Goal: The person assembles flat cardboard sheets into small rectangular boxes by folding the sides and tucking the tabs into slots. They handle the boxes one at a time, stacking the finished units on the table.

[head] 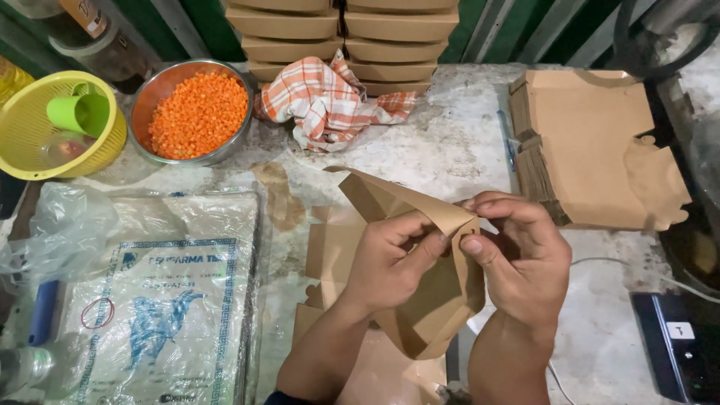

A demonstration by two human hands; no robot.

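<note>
A brown cardboard food-box blank (pixel 379 199), partly folded, is held up over the worn counter near the middle of the view. My left hand (pixel 386 262) grips its folded corner from the left, thumb pressed on the crease. My right hand (pixel 521 251) pinches the same corner from the right, thumb tip against the edge. The lower part of the box (pixel 435 315) hangs between my wrists. More flat brown blanks (pixel 330 247) lie on the counter beneath the held one.
A stack of flat brown blanks (pixel 592 142) sits at the right. Finished boxes (pixel 341 34) are piled at the back. A steel bowl of orange bits (pixel 196 112), a yellow basket (pixel 30 131) with a green cup, a checked cloth (pixel 326 101), a printed plastic sack (pixel 165 300) and a dark phone (pixel 675 345) surround them.
</note>
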